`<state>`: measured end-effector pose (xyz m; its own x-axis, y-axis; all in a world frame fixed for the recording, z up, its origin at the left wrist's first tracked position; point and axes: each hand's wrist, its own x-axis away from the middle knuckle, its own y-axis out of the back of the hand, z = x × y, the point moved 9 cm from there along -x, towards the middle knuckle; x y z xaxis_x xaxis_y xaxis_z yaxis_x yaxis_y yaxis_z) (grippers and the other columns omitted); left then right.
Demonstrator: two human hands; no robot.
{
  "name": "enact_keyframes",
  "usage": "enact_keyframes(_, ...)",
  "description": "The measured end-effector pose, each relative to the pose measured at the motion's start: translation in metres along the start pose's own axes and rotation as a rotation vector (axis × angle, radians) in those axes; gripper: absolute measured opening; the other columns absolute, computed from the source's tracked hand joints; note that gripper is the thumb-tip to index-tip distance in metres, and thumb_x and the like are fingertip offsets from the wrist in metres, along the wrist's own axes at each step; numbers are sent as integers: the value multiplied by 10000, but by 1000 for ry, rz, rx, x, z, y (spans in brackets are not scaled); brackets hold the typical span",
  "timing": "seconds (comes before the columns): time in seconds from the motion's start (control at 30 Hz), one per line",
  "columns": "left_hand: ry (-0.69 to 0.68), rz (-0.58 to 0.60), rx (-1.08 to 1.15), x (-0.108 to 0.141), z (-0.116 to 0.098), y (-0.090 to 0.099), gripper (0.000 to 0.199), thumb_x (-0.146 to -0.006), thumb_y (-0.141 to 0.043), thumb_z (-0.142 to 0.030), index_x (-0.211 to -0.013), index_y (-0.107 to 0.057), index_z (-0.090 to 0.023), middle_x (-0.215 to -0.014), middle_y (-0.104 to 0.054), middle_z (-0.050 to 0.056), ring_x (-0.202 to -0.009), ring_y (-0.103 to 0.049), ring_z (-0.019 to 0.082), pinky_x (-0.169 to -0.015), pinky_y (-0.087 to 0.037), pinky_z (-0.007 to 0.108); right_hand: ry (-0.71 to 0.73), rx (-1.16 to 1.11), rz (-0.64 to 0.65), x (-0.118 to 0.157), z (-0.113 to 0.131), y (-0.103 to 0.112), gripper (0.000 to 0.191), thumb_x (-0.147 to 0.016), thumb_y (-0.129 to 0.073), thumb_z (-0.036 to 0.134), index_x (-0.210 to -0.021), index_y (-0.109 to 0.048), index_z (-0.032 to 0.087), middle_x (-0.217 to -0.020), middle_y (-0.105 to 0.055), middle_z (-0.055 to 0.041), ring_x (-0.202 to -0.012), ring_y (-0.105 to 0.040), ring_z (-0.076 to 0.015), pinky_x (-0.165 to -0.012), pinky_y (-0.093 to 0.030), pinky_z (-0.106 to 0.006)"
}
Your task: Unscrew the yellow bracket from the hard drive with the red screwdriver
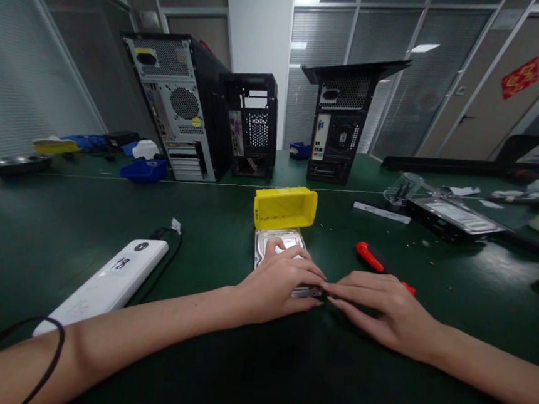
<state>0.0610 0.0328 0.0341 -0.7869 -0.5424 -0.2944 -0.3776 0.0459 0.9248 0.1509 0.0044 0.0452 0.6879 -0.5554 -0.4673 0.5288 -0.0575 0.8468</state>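
Observation:
A silver hard drive (262,239) lies on the green table, its top largely covered by my left hand (286,277). The fingers of that hand rest over the drive and its thumb grips the near edge. At the drive's near right corner, my right hand (378,306) has thumb and fingertips pinched together, touching the left fingertips; whatever is between them is too small to make out. Directly behind the drive, a yellow plastic bin (285,208) is tipped with its opening facing me. A red and black screwdriver (372,257) lies just beyond my right hand.
A white power bank (106,282) with a black cable sits left, by my forearm. Computer cases (183,106) stand along the back. A blue bin (144,169) is at back left. Another drive on a black bracket (457,215) and a clear cup (405,187) lie right.

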Motion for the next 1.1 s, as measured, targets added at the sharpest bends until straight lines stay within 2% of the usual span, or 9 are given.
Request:
enact_keyframes(0.2, -10, 22, 25, -2, -3, 2, 176, -868, -589, -337, -1019, -667, -289, -1117, -688, -14, -1104, -511, 232, -918, -189, 456, -251, 23, -160, -9, -35, 40, 266, -902, -488, 314, -897, -719, 184, -783, -697, -38, -710, -646, -143, -639, -516, -273)
enact_keyframes(0.43, 15, 25, 59, -3, -1, 1, 157, -866, -595, -349, -988, -679, -296, -1084, -698, -48, -1088, -525, 209, -927, -193, 449, -687, 478, 229, 17, -125, 31, 785, -789, -430, 679, -1323, -465, 104, -1232, -565, -200, -871, -656, -344, -679, -539, -501)
enact_keyframes(0.53, 19, 17, 97, -3, 1, 0, 148, -864, -601, -335, -981, -681, -291, -1078, -700, -40, -1082, -526, 213, -930, -193, 457, -740, 491, 294, 26, -145, 31, 782, -798, -439, 645, -1380, -387, 124, -1284, -523, -218, -931, -647, -368, -698, -545, -500)
enact_keyframes(0.67, 15, 8, 121, -3, 2, -1, 148, -863, -602, -321, -985, -680, -289, -1087, -696, -32, -1072, -525, 219, -931, -209, 466, -759, 291, 435, 33, -163, 20, 644, -805, -510, 528, -1278, -493, 90, -1122, -613, -230, -838, -677, -327, -614, -567, -427)
enact_keyframes(0.77, 8, -2, 131, -2, 2, -1, 137, -860, -605, -307, -969, -683, -278, -1083, -696, -24, -1054, -529, 220, -920, -230, 466, -706, 124, 498, 23, -156, 24, 564, -854, -471, 486, -1292, -465, 131, -1014, -660, -156, -660, -681, -213, -503, -568, -317)
enact_keyframes(0.83, 8, 2, 140, -1, 2, -1, 135, -859, -604, -315, -961, -685, -274, -1078, -696, -19, -1047, -533, 218, -906, -248, 454, -603, 44, 424, 0, -135, 42, 545, -878, -457, 484, -1351, -393, 222, -1126, -627, -113, -744, -680, -182, -572, -589, -279)
enact_keyframes(0.9, 13, 10, 137, -2, 3, -2, 132, -857, -606, -326, -953, -685, -279, -1074, -692, -28, -1050, -535, 206, -900, -260, 436, -407, -84, 184, -33, -98, 76, 509, -862, -526, 449, -1334, -420, 290, -1198, -591, -86, -906, -661, -190, -689, -590, -248)
enact_keyframes(1.0, 35, 5, 122, -3, 6, -3, 121, -853, -611, -329, -937, -686, -284, -1052, -689, -44, -1045, -539, 192, -895, -262, 415, -237, -266, -130, -65, -50, 119, 454, -870, -551, 369, -1304, -431, 310, -1076, -593, -39, -853, -645, -147, -583, -559, -177)
enact_keyframes(1.1, 52, -5, 138, -4, 8, -4, 105, -849, -617, -329, -908, -687, -277, -1018, -690, -50, -1032, -545, 194, -887, -256, 406, -127, -290, -361, -77, -20, 135, 470, -868, -553, 307, -1315, -410, 288, -1059, -537, -17, -849, -604, -117, -543, -506, -141)
